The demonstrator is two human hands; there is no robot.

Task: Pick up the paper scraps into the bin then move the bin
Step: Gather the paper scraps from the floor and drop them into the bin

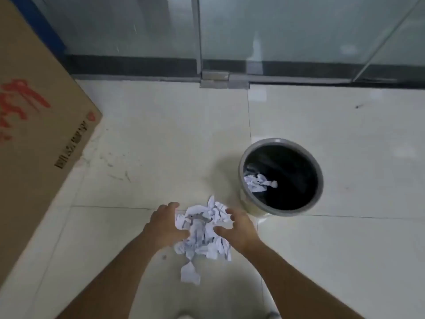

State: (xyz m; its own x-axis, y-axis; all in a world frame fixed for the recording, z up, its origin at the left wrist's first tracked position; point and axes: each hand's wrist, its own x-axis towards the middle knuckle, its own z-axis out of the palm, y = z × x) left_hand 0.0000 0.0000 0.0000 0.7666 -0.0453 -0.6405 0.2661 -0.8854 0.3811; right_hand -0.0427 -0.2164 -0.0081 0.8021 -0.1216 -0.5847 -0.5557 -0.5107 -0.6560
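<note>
A heap of white paper scraps (202,231) lies on the pale tiled floor. My left hand (164,225) rests against the heap's left side with fingers spread. My right hand (238,229) cups its right side, thumb and fingers apart; neither hand has lifted any paper. One loose scrap (189,272) lies just below the heap. A round grey bin (319,178) with a black liner stands to the upper right of my right hand. Several crumpled scraps (258,181) lie inside it.
A large brown cardboard box (34,125) with red print leans along the left. A glass partition with a metal door frame (200,42) and a floor hinge plate (224,82) runs along the back.
</note>
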